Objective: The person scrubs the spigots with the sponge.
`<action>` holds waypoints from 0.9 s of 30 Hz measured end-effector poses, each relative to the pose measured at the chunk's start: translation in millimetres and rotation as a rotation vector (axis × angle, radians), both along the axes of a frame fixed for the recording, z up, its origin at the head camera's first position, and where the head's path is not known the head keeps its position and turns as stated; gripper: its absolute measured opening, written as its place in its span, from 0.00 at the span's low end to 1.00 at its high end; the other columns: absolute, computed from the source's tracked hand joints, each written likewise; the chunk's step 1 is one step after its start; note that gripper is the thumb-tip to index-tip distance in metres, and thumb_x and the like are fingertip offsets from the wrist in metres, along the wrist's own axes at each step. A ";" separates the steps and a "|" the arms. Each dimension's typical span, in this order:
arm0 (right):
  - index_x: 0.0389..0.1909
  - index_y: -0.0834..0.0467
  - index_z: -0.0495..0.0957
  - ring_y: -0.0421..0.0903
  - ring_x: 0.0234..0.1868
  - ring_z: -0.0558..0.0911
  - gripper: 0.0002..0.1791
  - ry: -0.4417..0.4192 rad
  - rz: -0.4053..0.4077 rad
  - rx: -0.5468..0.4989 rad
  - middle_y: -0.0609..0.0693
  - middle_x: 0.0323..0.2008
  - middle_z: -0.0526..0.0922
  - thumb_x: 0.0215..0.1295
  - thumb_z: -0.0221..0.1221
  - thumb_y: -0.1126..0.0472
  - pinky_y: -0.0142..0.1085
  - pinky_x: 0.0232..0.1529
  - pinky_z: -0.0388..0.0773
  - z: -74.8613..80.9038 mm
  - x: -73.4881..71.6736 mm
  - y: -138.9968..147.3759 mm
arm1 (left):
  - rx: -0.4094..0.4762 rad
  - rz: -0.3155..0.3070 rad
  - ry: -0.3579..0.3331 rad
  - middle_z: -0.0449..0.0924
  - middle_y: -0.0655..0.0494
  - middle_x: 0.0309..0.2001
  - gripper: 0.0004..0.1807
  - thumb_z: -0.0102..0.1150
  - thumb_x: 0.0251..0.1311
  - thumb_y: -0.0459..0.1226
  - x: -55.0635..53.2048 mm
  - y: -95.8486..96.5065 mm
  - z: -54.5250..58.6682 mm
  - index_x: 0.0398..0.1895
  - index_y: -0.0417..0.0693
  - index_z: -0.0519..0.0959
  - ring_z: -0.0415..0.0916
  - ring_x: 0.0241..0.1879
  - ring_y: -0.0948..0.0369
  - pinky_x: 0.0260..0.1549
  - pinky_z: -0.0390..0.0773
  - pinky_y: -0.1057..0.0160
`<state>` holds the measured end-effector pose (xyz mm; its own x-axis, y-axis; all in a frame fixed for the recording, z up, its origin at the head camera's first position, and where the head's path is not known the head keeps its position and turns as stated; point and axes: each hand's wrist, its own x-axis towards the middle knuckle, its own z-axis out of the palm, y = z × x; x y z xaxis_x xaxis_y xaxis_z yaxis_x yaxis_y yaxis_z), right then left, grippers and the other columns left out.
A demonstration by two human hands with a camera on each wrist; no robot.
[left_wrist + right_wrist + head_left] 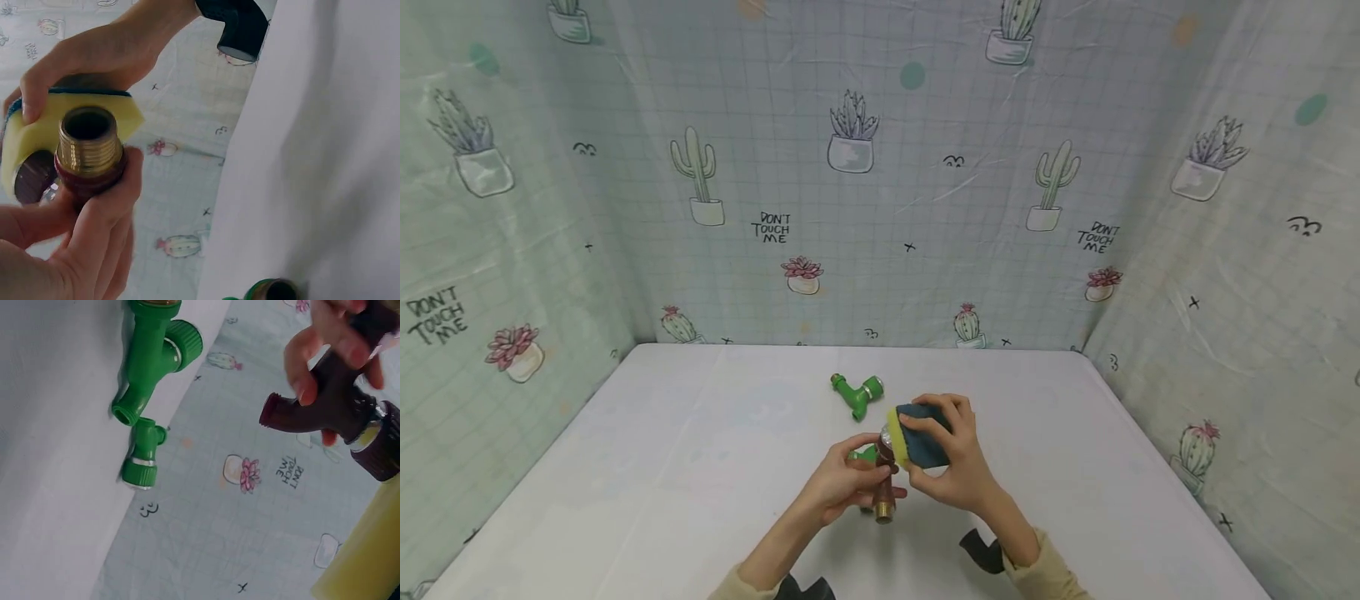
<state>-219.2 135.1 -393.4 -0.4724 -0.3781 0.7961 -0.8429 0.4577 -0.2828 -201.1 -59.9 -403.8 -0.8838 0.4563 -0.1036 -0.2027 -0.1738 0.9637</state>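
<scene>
My left hand (846,482) grips a dark brown-red tap (885,485) around its body. The tap's brass threaded end (90,150) points toward the left wrist camera, and its spout shows in the right wrist view. My right hand (961,467) holds a sponge (928,446), yellow with a dark blue-green scouring side. Its yellow face (125,115) lies against the tap's round knob (35,177), which it partly covers. Behind the left fingers, a green tap (867,455) is partly hidden.
Another green tap (857,394) lies farther back on the white table (715,433). Cloth walls (880,208) printed with cacti stand behind and at both sides. A dark curved piece (983,552) sits at the right wrist.
</scene>
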 end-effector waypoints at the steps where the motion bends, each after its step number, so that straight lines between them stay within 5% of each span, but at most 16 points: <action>1: 0.50 0.47 0.74 0.49 0.50 0.60 0.23 0.021 0.003 0.020 0.54 0.52 0.69 0.49 0.58 0.53 0.46 0.41 0.66 0.2 1.2 -0.5 | -0.007 0.025 0.005 0.80 0.43 0.37 0.27 0.53 0.57 0.29 0.3 0.7 -0.4 0.62 0.40 0.60 0.80 0.37 0.46 0.34 0.81 0.54; 5: 0.49 0.46 0.74 0.49 0.50 0.60 0.22 0.086 0.000 0.059 0.54 0.51 0.70 0.55 0.50 0.44 0.49 0.42 0.63 0.5 5.1 -1.8 | -0.034 0.112 0.022 0.81 0.41 0.38 0.27 0.52 0.58 0.30 0.5 3.7 -0.9 0.61 0.40 0.61 0.81 0.34 0.50 0.31 0.81 0.60; 11: 0.49 0.45 0.75 0.50 0.48 0.61 0.22 0.150 -0.021 0.106 0.53 0.50 0.70 0.56 0.49 0.42 0.49 0.41 0.59 2.8 9.2 -3.3 | -0.115 0.173 0.094 0.81 0.46 0.34 0.25 0.51 0.58 0.29 0.1 6.4 -1.1 0.60 0.38 0.63 0.80 0.29 0.61 0.26 0.80 0.67; 20: 0.45 0.44 0.77 0.50 0.46 0.63 0.20 0.081 -0.093 0.095 0.52 0.47 0.73 0.47 0.56 0.54 0.48 0.39 0.61 15.4 2.2 -3.2 | -0.110 0.070 0.176 0.77 0.43 0.35 0.23 0.51 0.54 0.23 7.3 12.2 0.5 0.56 0.38 0.68 0.81 0.25 0.57 0.24 0.81 0.61; 27: 0.44 0.43 0.76 0.49 0.45 0.65 0.20 0.065 -0.149 0.128 0.51 0.46 0.73 0.44 0.58 0.53 0.47 0.38 0.61 20.0 -4.0 -2.7 | -0.142 0.086 0.213 0.75 0.39 0.39 0.23 0.48 0.53 0.22 7.7 14.3 2.5 0.55 0.35 0.68 0.81 0.25 0.53 0.25 0.82 0.55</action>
<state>-223.2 132.4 -373.5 -0.4795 -0.4081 0.7769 -0.7781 0.6070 -0.1614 -193.4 -45.6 -401.3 -0.9274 0.3728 0.0316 0.0173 -0.0416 0.9990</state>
